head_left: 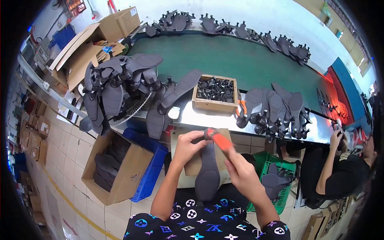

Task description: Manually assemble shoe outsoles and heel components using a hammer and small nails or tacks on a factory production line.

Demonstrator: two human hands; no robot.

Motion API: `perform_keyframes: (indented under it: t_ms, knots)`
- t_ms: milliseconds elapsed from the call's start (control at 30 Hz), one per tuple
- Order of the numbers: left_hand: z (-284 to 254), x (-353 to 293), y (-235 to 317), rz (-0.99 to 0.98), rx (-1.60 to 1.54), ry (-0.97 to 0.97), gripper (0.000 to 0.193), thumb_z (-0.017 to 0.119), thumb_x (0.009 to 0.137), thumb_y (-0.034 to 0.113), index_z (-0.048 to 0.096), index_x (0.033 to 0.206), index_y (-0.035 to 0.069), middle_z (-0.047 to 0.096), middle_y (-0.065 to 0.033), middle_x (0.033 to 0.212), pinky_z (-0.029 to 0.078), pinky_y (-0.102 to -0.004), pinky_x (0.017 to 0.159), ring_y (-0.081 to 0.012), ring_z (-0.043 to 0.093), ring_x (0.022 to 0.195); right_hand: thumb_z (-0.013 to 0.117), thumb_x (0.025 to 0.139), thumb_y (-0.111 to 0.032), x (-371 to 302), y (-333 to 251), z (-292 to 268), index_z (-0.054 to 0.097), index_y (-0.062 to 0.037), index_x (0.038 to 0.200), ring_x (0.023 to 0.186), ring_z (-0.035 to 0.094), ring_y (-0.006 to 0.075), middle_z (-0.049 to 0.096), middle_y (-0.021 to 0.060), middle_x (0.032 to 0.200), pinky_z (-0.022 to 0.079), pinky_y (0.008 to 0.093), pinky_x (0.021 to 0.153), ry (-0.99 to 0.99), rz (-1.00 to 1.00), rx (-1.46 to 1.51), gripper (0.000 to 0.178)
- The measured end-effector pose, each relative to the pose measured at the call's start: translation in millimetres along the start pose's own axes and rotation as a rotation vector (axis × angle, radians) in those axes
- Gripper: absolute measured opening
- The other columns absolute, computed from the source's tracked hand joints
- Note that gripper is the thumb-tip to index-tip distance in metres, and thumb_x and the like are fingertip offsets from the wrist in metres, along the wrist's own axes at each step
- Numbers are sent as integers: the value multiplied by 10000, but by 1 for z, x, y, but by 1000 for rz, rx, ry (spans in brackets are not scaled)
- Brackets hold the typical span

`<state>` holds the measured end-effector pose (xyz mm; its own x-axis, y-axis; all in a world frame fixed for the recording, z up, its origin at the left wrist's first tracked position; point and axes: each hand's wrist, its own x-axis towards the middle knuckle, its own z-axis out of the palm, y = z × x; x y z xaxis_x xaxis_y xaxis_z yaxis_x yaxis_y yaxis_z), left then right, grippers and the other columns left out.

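A dark grey shoe sole lies lengthwise in front of me, toe end toward my body. My left hand is closed with thumb and fingers pinching about its far, heel end; a small piece between the fingertips cannot be made out. My right hand grips a hammer with an orange handle, slightly blurred. The hammer's dark head is right at the left fingertips, over the heel end. Under the sole is a pale board with a tan sheet on it.
Beyond sits a wooden box of small black pieces, with orange-handled pliers beside it. Heeled soles pile right, more left. A carton, blue crate and green basket flank me. A co-worker works at right.
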<state>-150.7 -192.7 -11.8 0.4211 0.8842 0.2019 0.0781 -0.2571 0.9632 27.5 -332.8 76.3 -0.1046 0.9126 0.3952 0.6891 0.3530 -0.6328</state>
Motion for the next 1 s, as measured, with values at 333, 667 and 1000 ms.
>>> perform_keyframes:
  t_ms: [333, 667, 1000]
  knots:
    - [-4, -11, -7, 67, 609, -131, 1181, 795, 762, 475, 78, 1534, -59, 549, -57, 1434, 80, -581, 1178, -272, 356, 1433, 577, 957, -60, -19, -13, -8, 509, 18, 1312, 629, 559, 165, 584, 101, 811, 457, 289, 576, 56, 243, 120, 370]
    - [-5, -13, 6, 55, 731, -155, 649, 728, 795, 495, 581, 1366, 226, 553, 47, 1423, -43, -703, 1125, -297, 329, 1452, 615, 910, 18, -3, -7, -3, 552, 66, 1259, 771, 648, 330, 637, 193, 885, 516, 387, 701, -110, 168, -86, 358]
    - [-2, -67, 69, 158, -52, -318, 218, 685, 877, 149, 701, 995, -33, 639, -131, 881, 492, -340, 686, -258, 638, 774, 686, 858, -23, 2, 16, -12, 555, -54, 1375, 646, 635, 253, 598, 137, 808, 513, 342, 563, 22, -27, -316, 534]
